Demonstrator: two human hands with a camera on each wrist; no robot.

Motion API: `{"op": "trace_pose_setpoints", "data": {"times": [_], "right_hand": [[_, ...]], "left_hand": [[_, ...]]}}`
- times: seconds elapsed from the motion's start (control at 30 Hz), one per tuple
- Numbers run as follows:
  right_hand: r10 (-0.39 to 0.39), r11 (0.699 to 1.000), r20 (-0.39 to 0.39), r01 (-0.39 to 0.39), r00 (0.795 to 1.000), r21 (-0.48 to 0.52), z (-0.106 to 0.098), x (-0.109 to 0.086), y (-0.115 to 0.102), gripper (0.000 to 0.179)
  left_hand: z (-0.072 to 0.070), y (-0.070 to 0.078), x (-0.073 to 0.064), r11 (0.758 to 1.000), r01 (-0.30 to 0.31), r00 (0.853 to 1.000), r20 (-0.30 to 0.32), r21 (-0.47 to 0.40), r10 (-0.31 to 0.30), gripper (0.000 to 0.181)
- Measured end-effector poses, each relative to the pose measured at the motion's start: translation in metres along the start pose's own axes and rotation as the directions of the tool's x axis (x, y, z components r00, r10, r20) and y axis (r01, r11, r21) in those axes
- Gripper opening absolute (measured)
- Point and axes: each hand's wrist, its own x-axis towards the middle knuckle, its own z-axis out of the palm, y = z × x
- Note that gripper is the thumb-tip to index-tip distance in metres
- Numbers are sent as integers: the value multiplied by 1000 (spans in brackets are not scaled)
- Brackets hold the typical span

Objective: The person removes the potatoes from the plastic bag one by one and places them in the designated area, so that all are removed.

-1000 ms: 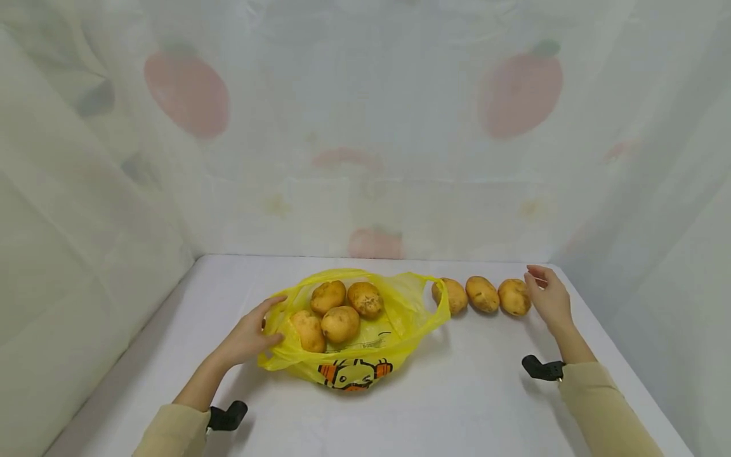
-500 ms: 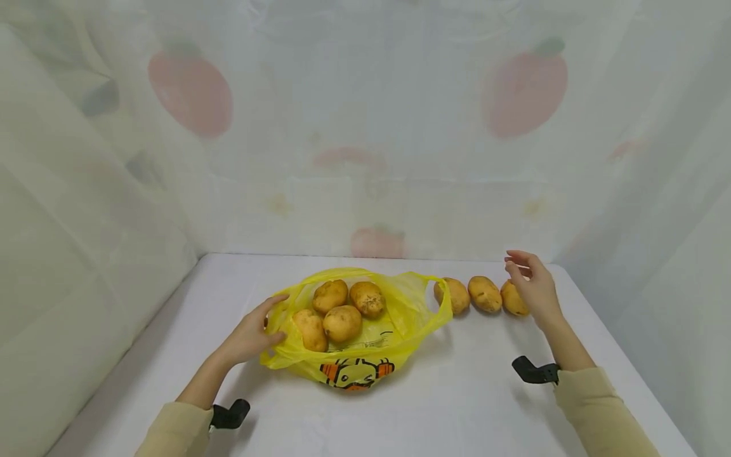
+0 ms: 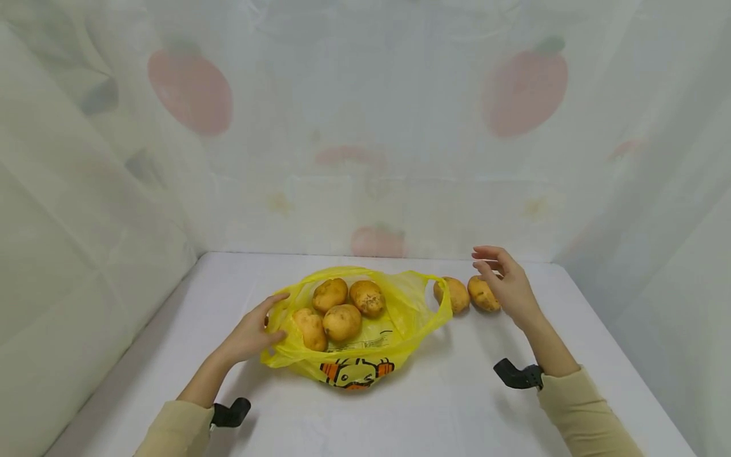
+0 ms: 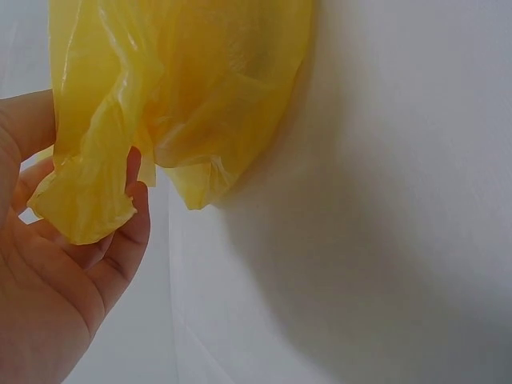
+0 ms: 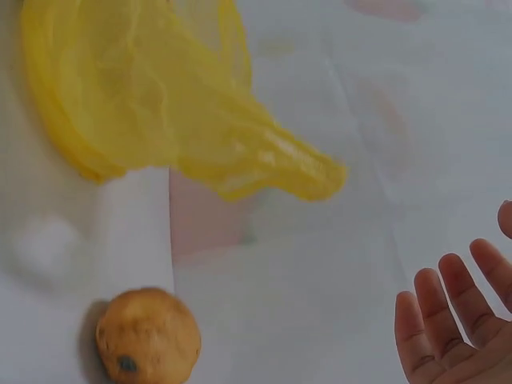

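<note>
1. Four oval, tan-skinned potatoes point(image 3: 342, 324) lie inside one thin yellow plastic bag point(image 3: 400, 304), which sits wide-mouthed on the white-covered table point(image 3: 445, 406) with a cartoon print facing the person.
2. Two more oval, tan-skinned potatoes on the table point(image 3: 484, 295) sit side by side, to the right of the bag. That makes six in sight; whether the right hand hides another, I cannot tell.
3. One left hand point(image 3: 251, 333) holds the bag's left edge, its fingers curled about the gathered plastic.
4. One right hand point(image 3: 508, 289) hovers by the row outside the bag; its fingers are spread and relaxed in the right wrist view, with nothing seen in the grip.
5. Each potato should be firm and fairly weighty for its size, hard to bruise in ordinary handling, dry-skinned but inclined to roll. Best hold: thumb and fingers across the narrower middle, from above.
6. The bag should be feather-light, limp and rather slippery; its thin film could stretch or tear under a pull. Judged so, the doubled plastic at the handles or rim is the surest place to grasp, and the load inside should steady its base.
</note>
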Motion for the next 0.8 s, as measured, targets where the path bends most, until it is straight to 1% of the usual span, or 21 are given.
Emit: {"op": "trace_pose_setpoints", "data": {"times": [0.17, 0.37, 0.5, 0.67, 0.8], "right_hand": [[-34, 999, 60, 31, 998, 38, 14, 3, -9, 36], [-86, 996, 145, 80, 986, 48, 28, 6, -22, 36], [-99, 994, 200, 88, 975, 64, 37, 7, -28, 36], [-90, 995, 269, 72, 959, 75, 49, 9, -38, 35], [-84, 996, 337, 72, 938, 47, 59, 12, -44, 35]], "left_hand": [[0, 3, -2, 1000, -6, 1000, -7, 4, 6, 71], [-1, 4, -2, 1000, -3, 1000, -7, 4, 3, 71], [-1, 4, -2, 1000, -2, 1000, -5, 9, 2, 72], [0, 4, -1, 1000, -3, 1000, -5, 16, 3, 72], [0, 4, -1, 1000, -10, 1000, -7, 14, 10, 71]]}}
